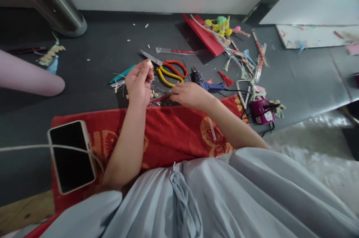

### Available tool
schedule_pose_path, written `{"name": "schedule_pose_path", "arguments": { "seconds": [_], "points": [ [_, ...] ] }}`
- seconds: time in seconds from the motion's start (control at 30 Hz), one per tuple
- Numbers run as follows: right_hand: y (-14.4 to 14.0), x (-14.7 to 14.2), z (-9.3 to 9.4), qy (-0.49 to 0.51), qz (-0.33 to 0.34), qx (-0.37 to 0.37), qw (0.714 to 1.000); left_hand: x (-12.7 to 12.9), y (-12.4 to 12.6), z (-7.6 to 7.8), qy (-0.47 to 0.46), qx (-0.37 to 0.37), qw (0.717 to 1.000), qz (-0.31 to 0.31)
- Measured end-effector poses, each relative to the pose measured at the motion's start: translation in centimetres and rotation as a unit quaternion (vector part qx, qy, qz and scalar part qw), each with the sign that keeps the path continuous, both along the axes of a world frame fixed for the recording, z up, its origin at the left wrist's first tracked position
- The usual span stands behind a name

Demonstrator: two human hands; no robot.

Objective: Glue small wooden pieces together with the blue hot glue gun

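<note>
Nearest me, grey-blue clothing fills the low frame, then a red cloth over the lap with a phone at near left, white cable crossing it. Head view only. Left hand raised, fingers pinched shut on a small pale piece at the fingertips; too small to tell its axis. Right hand lies low at the cloth's far edge, fingers curled on a thin red stick; stick's long axis runs left-right, slightly tilted, tip pointing left under the left hand. Just beyond the hands: scissors with red and yellow handles, blades pointing far-left; blue glue gun right of them. Purple device further right. Red paper and pom-poms far. Someone's pink limb at left, well apart.
</note>
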State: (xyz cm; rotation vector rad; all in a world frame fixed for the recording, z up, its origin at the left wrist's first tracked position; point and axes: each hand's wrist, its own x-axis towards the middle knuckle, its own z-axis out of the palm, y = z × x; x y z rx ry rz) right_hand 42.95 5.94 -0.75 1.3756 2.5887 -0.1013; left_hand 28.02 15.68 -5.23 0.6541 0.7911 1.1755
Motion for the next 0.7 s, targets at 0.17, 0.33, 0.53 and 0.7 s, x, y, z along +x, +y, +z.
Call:
{"name": "schedule_pose_path", "arguments": {
  "seconds": [0.17,0.33,0.53,0.7],
  "points": [
    [0.8,-0.1,0.6,-0.043,0.094,-0.001,0.995,0.0,0.0,-0.1,-0.006,0.007,1.0,0.001],
    [1.4,-0.6,0.7,-0.065,0.17,-0.019,0.983,0.0,0.0,-0.1,-0.004,0.002,1.0,0.002],
    [2.3,-1.2,0.9,-0.082,0.187,-0.056,0.977,-0.1,-0.1,0.2,-0.033,-0.001,0.999,-0.001],
    [3.4,0.4,1.3,0.052,0.115,-0.011,0.992,0.0,-0.2,0.2,-0.041,0.003,0.999,-0.004]
  ]
}}
